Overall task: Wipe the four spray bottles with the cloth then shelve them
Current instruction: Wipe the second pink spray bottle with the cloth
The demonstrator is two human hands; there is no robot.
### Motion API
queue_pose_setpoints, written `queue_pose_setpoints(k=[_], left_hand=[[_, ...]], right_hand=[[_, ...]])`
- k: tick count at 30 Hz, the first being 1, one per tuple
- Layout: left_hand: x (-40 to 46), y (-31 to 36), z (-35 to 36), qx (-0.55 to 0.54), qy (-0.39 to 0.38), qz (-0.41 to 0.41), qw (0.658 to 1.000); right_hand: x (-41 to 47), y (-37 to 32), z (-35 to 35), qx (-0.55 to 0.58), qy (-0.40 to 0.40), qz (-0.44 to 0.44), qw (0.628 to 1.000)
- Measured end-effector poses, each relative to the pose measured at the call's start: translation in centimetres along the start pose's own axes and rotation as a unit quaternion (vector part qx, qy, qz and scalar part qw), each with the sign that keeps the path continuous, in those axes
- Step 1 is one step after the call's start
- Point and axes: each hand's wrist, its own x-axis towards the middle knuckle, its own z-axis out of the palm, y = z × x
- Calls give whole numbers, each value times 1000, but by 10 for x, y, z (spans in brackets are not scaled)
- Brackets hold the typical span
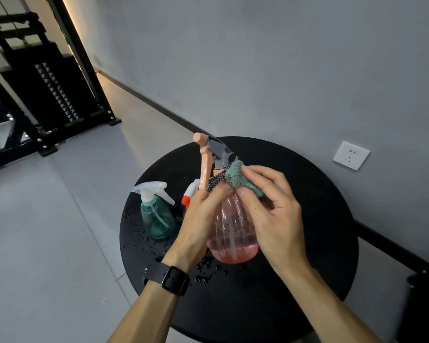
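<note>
While the left hand (203, 219) grips the neck of the pink spray bottle (233, 233) above the round black surface (307, 243), the right hand (275, 214) pinches the teal cloth (238, 177) against the bottle's shoulder. The bottle's peach trigger (204, 164) and grey nozzle (218, 147) rise at the far side. Both hands cover much of the neck. At the left stands a teal spray bottle (156, 216) with a clear head. Behind the left hand only a white and orange sprayer head (191, 194) shows; its body is hidden. Water droplets (203, 276) speckle the surface. A black watch (174, 280) sits on the left wrist. A wall socket (351, 154) lies at the right, a black metal rack (47, 90) at the far left, on the grey floor (47, 243).
</note>
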Motion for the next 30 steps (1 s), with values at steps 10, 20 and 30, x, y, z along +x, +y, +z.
queue_pose_setpoints(k=[10, 20, 30], left_hand=[[4, 4, -4, 74, -20, 40, 996], [3, 4, -2, 198, -14, 61, 978], [3, -5, -10, 258, 50, 128, 956]], right_hand=[[15, -7, -12, 7, 7, 1, 1000], [67, -35, -11, 70, -21, -13, 997], [63, -40, -8, -23, -247, -69, 966]])
